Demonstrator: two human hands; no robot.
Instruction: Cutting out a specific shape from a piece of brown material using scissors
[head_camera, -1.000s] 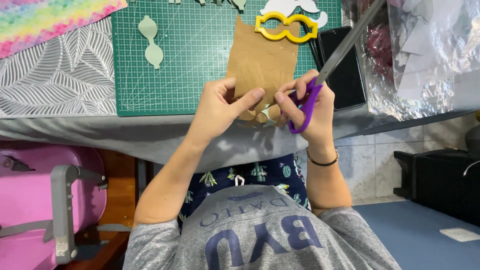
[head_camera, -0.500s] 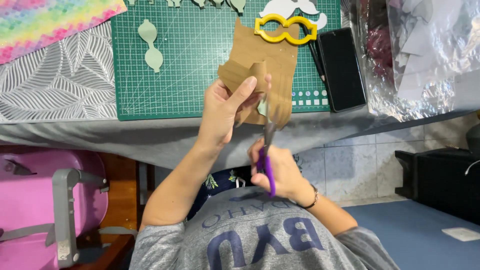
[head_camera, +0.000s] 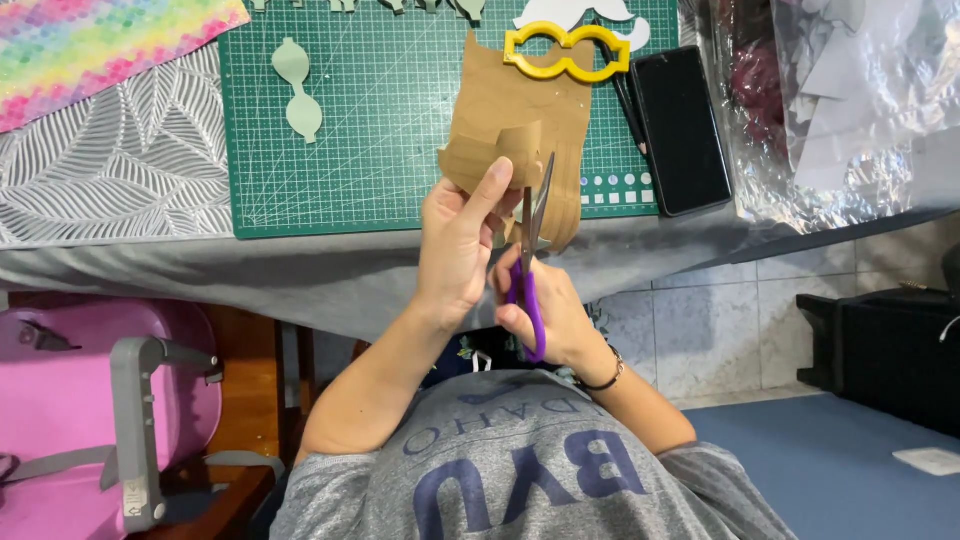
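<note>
My left hand (head_camera: 455, 245) pinches a sheet of brown paper (head_camera: 520, 125) by its lower left corner and holds it up over the table's front edge. My right hand (head_camera: 550, 310) grips purple-handled scissors (head_camera: 528, 260), blades pointing up and slightly apart at the paper's lower edge. Part of the paper folds over beside the blades. A yellow glasses-shaped template (head_camera: 567, 52) lies just beyond the paper on the green cutting mat (head_camera: 370, 130).
A pale green cut-out shape (head_camera: 296, 88) lies on the mat's left. A black phone (head_camera: 682, 128) and a pencil sit right of the mat. Clear plastic bags (head_camera: 840, 100) fill the far right. Rainbow paper (head_camera: 90, 45) lies at top left. A pink case (head_camera: 90, 400) stands below left.
My right hand swung the scissors from pointing up-right to pointing straight up below the paper. My left hand turned and shifted the brown paper, and the blades now meet its lower edge.
</note>
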